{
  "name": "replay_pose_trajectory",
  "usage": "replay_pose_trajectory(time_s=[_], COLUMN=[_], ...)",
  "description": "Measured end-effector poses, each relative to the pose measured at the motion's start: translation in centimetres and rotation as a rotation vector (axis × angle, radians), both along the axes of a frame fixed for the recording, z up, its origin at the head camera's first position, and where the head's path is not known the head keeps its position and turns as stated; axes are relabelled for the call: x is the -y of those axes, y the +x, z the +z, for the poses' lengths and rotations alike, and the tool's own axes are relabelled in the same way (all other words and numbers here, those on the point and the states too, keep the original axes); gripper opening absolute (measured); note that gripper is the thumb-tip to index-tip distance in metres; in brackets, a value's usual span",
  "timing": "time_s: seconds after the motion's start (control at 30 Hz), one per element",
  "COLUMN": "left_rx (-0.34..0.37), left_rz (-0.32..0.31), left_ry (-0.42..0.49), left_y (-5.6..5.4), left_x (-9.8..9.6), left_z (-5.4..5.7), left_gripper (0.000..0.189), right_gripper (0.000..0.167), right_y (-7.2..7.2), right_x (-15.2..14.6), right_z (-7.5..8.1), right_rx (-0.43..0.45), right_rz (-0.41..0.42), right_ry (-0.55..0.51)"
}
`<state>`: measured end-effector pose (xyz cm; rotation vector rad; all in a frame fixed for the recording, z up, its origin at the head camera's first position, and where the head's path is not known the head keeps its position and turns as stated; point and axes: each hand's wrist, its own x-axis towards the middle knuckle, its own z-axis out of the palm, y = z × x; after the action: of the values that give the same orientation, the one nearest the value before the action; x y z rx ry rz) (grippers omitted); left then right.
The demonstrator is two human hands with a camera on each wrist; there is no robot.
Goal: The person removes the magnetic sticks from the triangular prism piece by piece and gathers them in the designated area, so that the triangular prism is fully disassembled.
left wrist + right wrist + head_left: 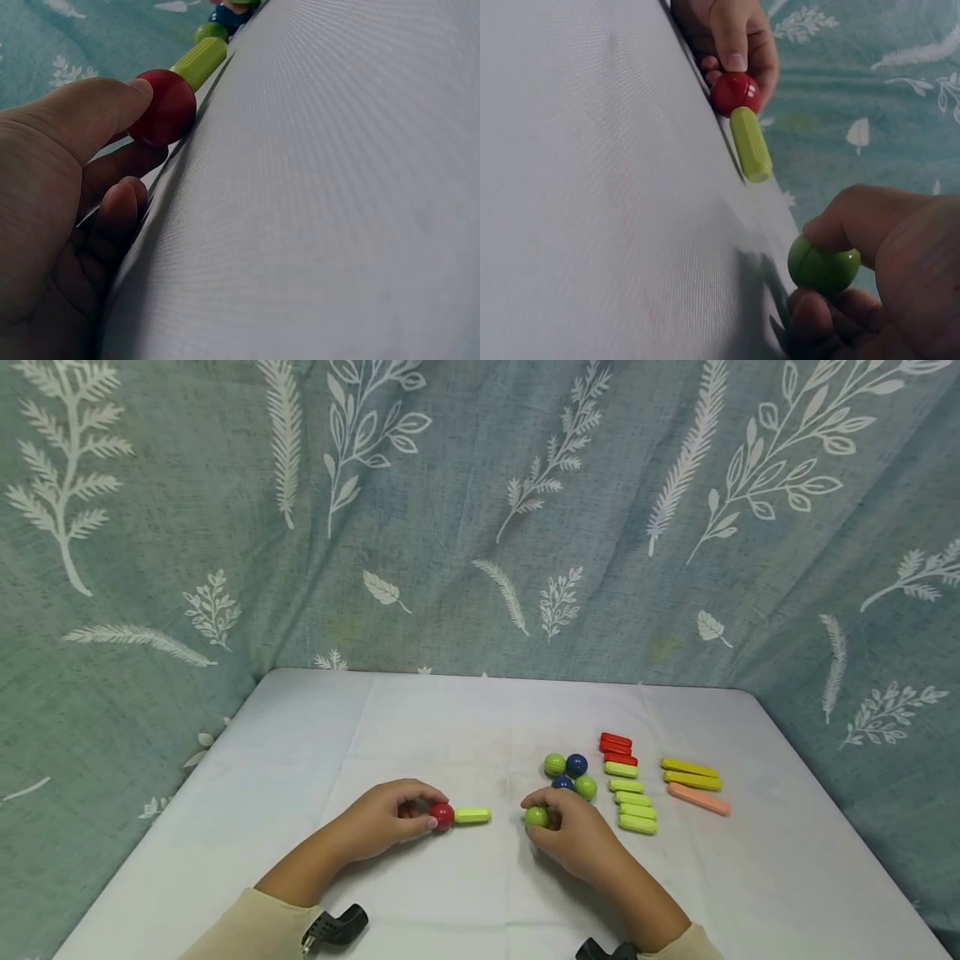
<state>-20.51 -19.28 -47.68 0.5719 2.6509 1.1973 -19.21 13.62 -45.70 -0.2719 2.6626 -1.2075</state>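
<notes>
My left hand (386, 818) pinches a red ball (442, 816) between thumb and fingers, low over the white table. A short yellow-green stick (472, 815) extends from the ball's right side, its near end meeting the ball. To the right, my right hand (577, 835) pinches a green ball (536, 817). In the right wrist view that green ball (823, 264) sits between thumb and fingertips, apart from the free end of the yellow-green stick (751, 146). The left wrist view shows the thumb pressed against the red ball (165, 107).
Behind my right hand lie green balls (555, 765) and blue balls (577, 765). Right of them, red sticks (616, 746) and several yellow-green sticks (636, 811) form a column. Farther right are longer yellow sticks (692, 774) and an orange stick (698, 798). A patterned curtain (450, 527) hangs behind.
</notes>
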Motion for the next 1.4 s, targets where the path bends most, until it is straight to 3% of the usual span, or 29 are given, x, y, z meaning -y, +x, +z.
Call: replay_pose_trajectory(time_s=[0.4,0.6,1.0,1.4], left_rx=[-0.007,-0.003,-0.002,0.007], left_rz=[0.016,0.014,0.008,0.012], left_ry=[-0.012,-0.009,-0.011,-0.004], left_y=[-0.1,-0.1,-0.1,0.0], left_x=[-0.1,-0.1,-0.1,-0.1], left_z=[-0.2,-0.1,-0.1,0.0], left_gripper=[0.027,0.026,0.026,0.026], right_gripper=[0.033,0.035,0.04,0.049], right_y=[0.7,0.7,0.7,1.2], right_x=[-3.3,-4.1,-4.0,-3.5], right_z=[0.8,0.9,0.6,1.2], right_rx=[0.018,-0.029,0.003,-0.13], right_rz=[-0.24,-0.32,-0.35,-0.328], right_ry=[0.054,0.14,0.197,0.295])
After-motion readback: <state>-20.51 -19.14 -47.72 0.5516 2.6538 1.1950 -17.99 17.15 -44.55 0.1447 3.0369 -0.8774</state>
